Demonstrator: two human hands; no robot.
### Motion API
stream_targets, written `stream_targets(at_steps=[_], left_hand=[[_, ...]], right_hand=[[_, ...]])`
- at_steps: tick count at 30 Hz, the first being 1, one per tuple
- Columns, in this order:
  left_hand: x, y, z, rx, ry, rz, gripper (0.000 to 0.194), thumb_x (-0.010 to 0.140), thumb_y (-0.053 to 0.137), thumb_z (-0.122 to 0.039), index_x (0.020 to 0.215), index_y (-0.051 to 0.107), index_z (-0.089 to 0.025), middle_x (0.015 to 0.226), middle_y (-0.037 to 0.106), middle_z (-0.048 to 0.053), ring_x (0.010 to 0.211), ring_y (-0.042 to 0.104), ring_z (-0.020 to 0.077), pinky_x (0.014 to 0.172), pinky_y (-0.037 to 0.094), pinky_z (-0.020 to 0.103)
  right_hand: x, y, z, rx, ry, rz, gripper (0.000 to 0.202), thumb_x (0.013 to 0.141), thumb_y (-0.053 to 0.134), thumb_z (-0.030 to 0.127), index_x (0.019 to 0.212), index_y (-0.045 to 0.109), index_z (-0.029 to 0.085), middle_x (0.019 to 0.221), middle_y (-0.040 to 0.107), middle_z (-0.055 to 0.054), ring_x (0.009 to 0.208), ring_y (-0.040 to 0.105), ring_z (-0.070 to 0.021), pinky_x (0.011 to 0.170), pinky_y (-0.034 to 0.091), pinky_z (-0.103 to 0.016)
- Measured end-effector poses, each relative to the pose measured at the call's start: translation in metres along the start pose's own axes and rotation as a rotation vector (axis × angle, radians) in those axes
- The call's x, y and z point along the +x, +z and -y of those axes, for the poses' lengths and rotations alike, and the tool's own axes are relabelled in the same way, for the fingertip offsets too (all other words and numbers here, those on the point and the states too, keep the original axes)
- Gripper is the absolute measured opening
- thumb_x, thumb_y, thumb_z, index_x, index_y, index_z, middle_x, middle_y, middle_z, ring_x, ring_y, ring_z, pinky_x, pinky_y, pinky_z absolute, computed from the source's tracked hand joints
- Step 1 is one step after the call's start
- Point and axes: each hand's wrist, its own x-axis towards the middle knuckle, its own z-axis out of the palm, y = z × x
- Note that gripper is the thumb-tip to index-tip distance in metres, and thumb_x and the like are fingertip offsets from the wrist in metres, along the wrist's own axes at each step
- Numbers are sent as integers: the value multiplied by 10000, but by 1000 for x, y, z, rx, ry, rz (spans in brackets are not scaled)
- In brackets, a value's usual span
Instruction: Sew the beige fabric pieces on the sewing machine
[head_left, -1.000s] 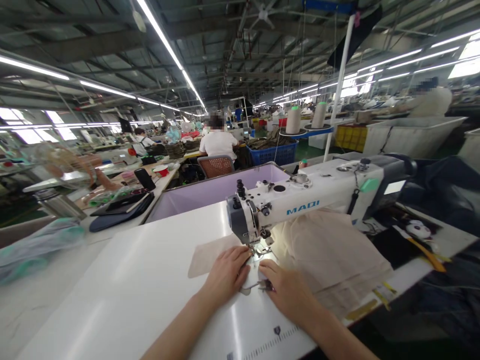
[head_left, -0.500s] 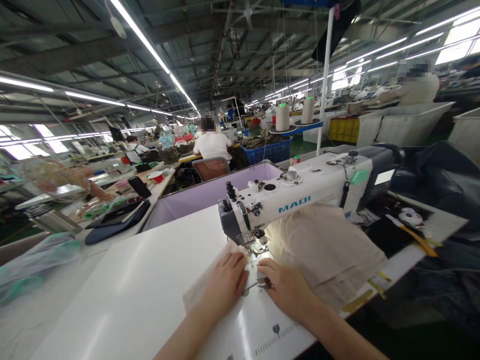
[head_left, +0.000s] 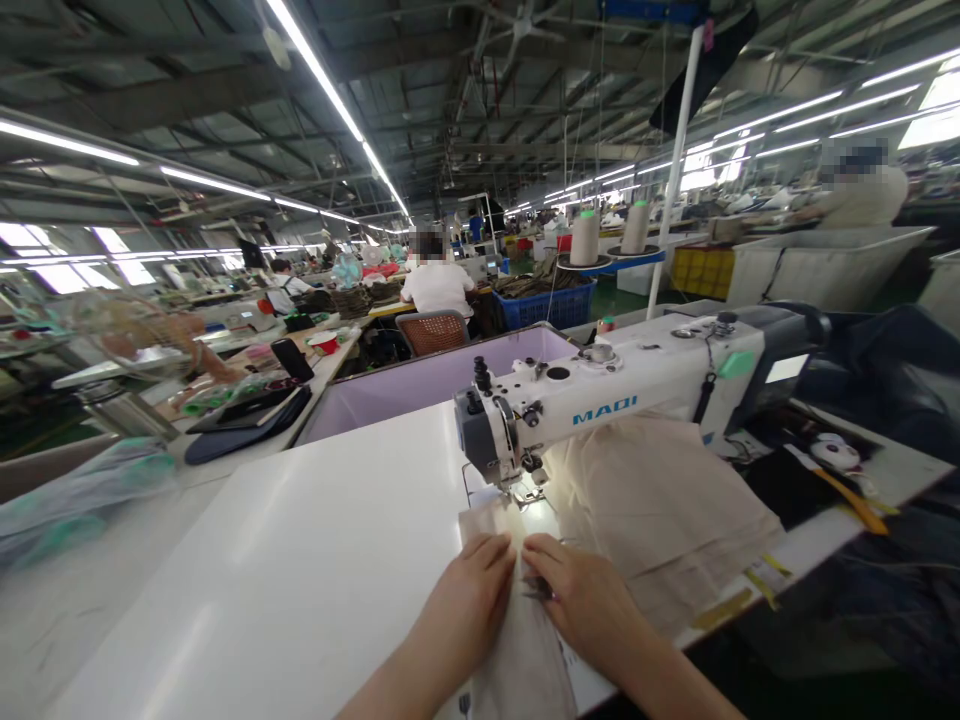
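A strip of beige fabric (head_left: pixel 525 660) lies lengthwise on the white sewing table, its far end just before the presser foot (head_left: pixel 529 492) of the sewing machine (head_left: pixel 645 370). My left hand (head_left: pixel 472 595) is closed, fingertips pinching the strip's left side. Opposite it, my right hand (head_left: pixel 589 595) is closed with its fingertips at the strip's right edge. Small dark metal thread snips (head_left: pixel 535 587) stick out from under the right fingers, their handle hidden in the palm. Right of the needle area, a larger piece of beige fabric (head_left: pixel 660 490) is spread under the machine arm.
A lilac-lined bin (head_left: pixel 420 385) borders the table's far edge. Thread cones (head_left: pixel 584 240) stand on a blue holder behind the machine. A yellow-orange tool (head_left: pixel 855 500) lies at right. A co-worker (head_left: pixel 439 285) sits ahead, facing away.
The strip, earlier lying to the left under my left hand, now runs toward me between both hands. My left hand has moved right, close to the right one. The view has shifted slightly.
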Motion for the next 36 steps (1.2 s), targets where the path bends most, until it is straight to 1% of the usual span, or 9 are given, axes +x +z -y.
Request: stream_targets(at_steps=[3, 5, 11, 16, 20, 24, 27, 31, 36], left_hand=[[-6, 4, -4, 65, 106, -18, 297, 910, 576, -47, 1198, 616, -110, 1232, 659, 148, 1157, 609, 296, 1001, 561, 446], [-9, 4, -9, 82, 142, -21, 303, 917, 571, -69, 1217, 597, -109, 1209, 661, 148, 1140, 612, 304, 977, 573, 453], [-12, -3, -18, 8, 55, 56, 260, 965, 496, -146, 1206, 589, -179, 1169, 647, 108, 1097, 611, 275, 965, 565, 434], [0, -5, -8, 7, 34, 64, 236, 970, 494, -174, 1183, 596, -181, 1148, 639, 102, 1074, 607, 274, 944, 559, 440], [13, -6, 7, 38, 18, 68, 177, 966, 507, -177, 1089, 633, -175, 1089, 649, 90, 1030, 615, 269, 917, 560, 441], [26, -9, 18, 71, 20, 65, 151, 961, 516, -192, 1034, 648, -176, 1043, 654, 87, 1003, 622, 263, 889, 564, 420], [30, -12, 22, 71, 23, 51, 153, 947, 516, -177, 1022, 649, -174, 1034, 661, 86, 989, 628, 257, 877, 567, 410], [23, -8, 18, 59, -25, 29, 237, 932, 538, -179, 1150, 633, -178, 1171, 660, 99, 1114, 616, 267, 963, 548, 424], [6, 14, 12, 117, -58, -41, 551, 961, 578, -380, 1433, 461, -121, 1479, 498, 199, 1380, 457, 347, 1130, 421, 529]], right_hand=[[-1, 2, -2, -31, -23, 1, 479, 742, 484, 32, 1164, 629, 208, 1208, 665, -50, 1048, 645, -221, 894, 495, -310], [-2, 3, -3, -55, -35, -1, 492, 734, 488, 21, 1168, 623, 212, 1239, 654, -54, 1066, 637, -221, 903, 493, -310], [-1, 1, -1, -93, -41, 22, 426, 783, 473, 18, 1125, 631, 217, 1242, 650, -55, 1045, 639, -218, 873, 491, -304], [14, -9, -1, -108, -24, 23, 354, 844, 476, 43, 1106, 631, 224, 1193, 652, -37, 990, 661, -191, 784, 474, -261], [32, -17, -1, -182, 16, 9, 245, 906, 505, 102, 1058, 648, 230, 1160, 651, -25, 877, 682, -175, 691, 456, -251], [46, -20, -1, -215, 31, 8, 219, 911, 545, 132, 1067, 652, 242, 1148, 646, -28, 870, 687, -174, 679, 451, -244], [49, -20, 0, -215, 31, 2, 236, 898, 555, 129, 1080, 653, 244, 1120, 643, -28, 883, 689, -185, 686, 458, -253], [42, -18, 0, -200, 27, -7, 321, 873, 542, 109, 1140, 644, 256, 1158, 638, -24, 899, 693, -184, 716, 475, -259], [27, -14, 2, -101, 39, -17, 395, 817, 512, 73, 1150, 630, 252, 1276, 620, -25, 964, 688, -190, 773, 493, -260]])
